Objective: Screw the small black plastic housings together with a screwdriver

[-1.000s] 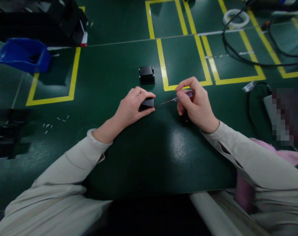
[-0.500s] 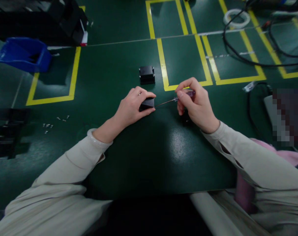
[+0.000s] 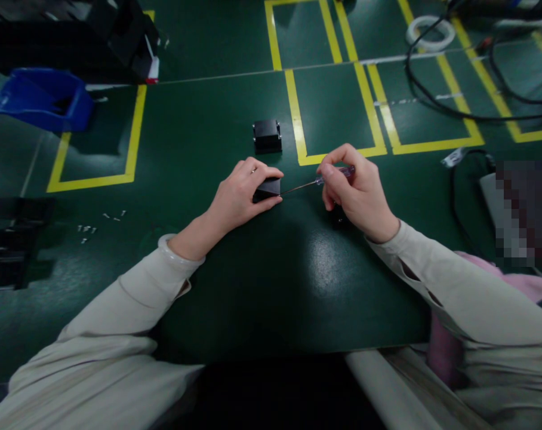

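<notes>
Between its thumb and fingers, my left hand (image 3: 242, 190) grips a small black block (image 3: 268, 188) on the green tabletop. My right hand (image 3: 354, 188) is closed round the clear purplish handle of a screwdriver (image 3: 304, 186). The thin shaft points left, and its tip meets the block's right edge beside my left thumb. Any screw there is too small to make out. A second black block (image 3: 267, 135), with small shiny screws at its sides, sits just beyond my left hand. Partly hidden beneath my right hand lies another dark part (image 3: 339, 218).
Several loose screws (image 3: 86, 229) lie to the left, near blurred black parts (image 3: 15, 239). A blue bin (image 3: 45, 100) stands at the far left. Yellow tape (image 3: 298, 119) marks the table. At right are a tape roll (image 3: 431, 33), black cables (image 3: 436, 103) and a pink cloth (image 3: 513, 278).
Almost nothing differs. My right fingers have shifted very slightly on the screwdriver handle, while my left hand and the block stay in place.
</notes>
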